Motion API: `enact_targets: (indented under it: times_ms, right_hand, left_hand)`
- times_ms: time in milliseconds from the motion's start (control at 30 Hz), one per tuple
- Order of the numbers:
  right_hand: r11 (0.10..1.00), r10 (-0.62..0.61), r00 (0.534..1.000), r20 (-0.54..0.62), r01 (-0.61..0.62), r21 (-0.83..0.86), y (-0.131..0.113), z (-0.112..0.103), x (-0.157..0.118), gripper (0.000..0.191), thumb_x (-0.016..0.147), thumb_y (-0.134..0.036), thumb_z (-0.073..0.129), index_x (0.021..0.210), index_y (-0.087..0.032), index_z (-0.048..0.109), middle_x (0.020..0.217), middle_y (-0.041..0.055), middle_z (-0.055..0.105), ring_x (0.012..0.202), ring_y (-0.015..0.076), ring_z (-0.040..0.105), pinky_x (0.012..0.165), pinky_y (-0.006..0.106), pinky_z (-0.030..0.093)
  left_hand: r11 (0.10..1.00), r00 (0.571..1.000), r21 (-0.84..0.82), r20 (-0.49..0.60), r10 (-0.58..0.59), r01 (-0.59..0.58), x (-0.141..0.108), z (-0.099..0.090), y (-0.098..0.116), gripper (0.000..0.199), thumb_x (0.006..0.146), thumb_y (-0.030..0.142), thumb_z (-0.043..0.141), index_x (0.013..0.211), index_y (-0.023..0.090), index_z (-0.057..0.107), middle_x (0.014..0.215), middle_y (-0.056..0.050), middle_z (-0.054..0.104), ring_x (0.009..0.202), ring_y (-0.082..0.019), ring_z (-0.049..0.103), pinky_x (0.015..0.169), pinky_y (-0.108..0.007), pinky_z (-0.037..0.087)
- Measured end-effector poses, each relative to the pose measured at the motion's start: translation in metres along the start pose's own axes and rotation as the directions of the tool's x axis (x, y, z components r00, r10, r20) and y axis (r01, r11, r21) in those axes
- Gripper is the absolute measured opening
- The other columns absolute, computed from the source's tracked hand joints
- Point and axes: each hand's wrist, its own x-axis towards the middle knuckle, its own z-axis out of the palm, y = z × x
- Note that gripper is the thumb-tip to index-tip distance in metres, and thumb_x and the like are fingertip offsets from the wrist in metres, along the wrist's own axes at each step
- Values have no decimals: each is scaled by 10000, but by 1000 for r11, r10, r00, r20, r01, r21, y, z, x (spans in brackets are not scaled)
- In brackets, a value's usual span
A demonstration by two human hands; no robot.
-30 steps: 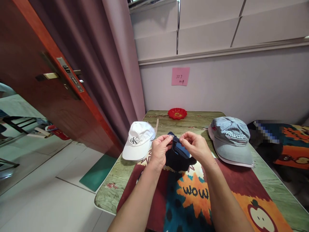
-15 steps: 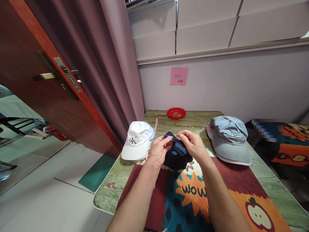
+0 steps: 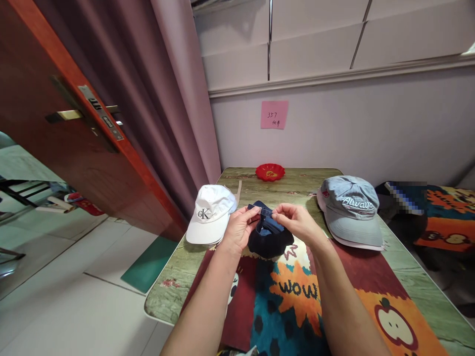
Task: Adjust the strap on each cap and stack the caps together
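A dark navy baseball cap (image 3: 270,243) is held over the table, its back strap and inside turned up toward me. My left hand (image 3: 242,225) pinches the left part of the strap between thumb and fingers. On the other side my right hand (image 3: 295,221) grips the strap's right part with closed fingertips. To the left sits a white cap (image 3: 211,212) with black letters on its front. A grey-blue cap (image 3: 351,210) with white lettering rests at the right, with a pale brim edge showing beneath it.
At the back of the table (image 3: 166,296) stands a red scalloped dish (image 3: 270,172). A colourful printed cloth (image 3: 293,316) covers the front. The wall bears a pink note (image 3: 274,114). Left of the table are a purple curtain (image 3: 178,99) and a wooden door (image 3: 81,163).
The navy cap has tilted and shifted slightly left, so more of its inside shows. Both hands keep their pinch on the strap, the left one turning a little.
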Motion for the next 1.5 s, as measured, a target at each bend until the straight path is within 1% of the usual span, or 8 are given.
enact_targets:
  times_ms: [633,833,933,1033,1133,1200,1400,1500]
  right_hand:
    - [999,18,1000,15,-17,-51,-4,-1,-1,295,795,-470,658,804,-175,652,667,-13,566,579,112,427,528,254,296]
    - [996,-9,1000,-25,11,88,-2,3,0,330,806,-508,669,857,-186,613,695,-8,586,619,135,507,571,265,360]
    - [989,-18,996,-84,31,148,1,4,2,335,840,-501,644,980,-208,561,657,-34,575,614,147,537,574,266,369]
    - [987,-32,995,-92,46,154,4,5,5,321,877,-490,597,1038,-218,539,636,-53,546,594,145,529,579,273,376]
    - [984,-24,998,-64,35,177,5,5,7,326,866,-495,607,1027,-217,553,693,-50,538,568,124,488,569,274,387]
    - [980,-18,998,-60,29,198,5,4,7,340,848,-507,636,1006,-212,574,734,-38,548,583,117,477,569,269,392]
    - [979,3,993,116,-27,203,8,-5,3,416,759,-491,780,1009,-189,640,868,25,666,756,161,587,666,276,451]
    - [995,6,998,61,-12,99,11,-12,2,359,791,-498,739,918,-172,659,801,18,643,707,154,559,630,270,425]
  left_hand:
    - [995,994,98,109,-20,10,4,-9,-8,354,576,276,934,787,105,708,797,-60,733,761,-143,687,727,-240,557]
    - [958,995,273,63,79,-93,2,-7,-3,312,608,292,902,776,121,702,698,-15,662,600,-77,577,506,-164,410]
    - [854,966,457,182,183,-248,5,-7,10,275,669,315,859,740,128,670,973,-71,727,566,-44,540,464,-169,365]
    - [771,930,588,368,13,-243,15,-9,27,314,736,380,806,727,138,606,1199,-111,700,495,-23,515,418,-189,346]
    - [721,857,670,465,-221,-178,28,-10,42,352,753,449,793,788,156,602,996,-92,726,501,-67,561,416,-196,376]
    - [694,836,700,475,-273,-172,37,-10,51,369,728,456,817,817,158,616,806,-45,685,552,-101,597,461,-201,433]
    - [726,869,644,475,-134,-240,46,-14,72,353,740,431,823,792,153,612,662,6,589,555,-90,560,554,-219,483]
    - [708,871,658,474,-127,-255,44,-18,74,317,762,416,803,788,151,631,629,1,588,543,-95,549,553,-221,459]
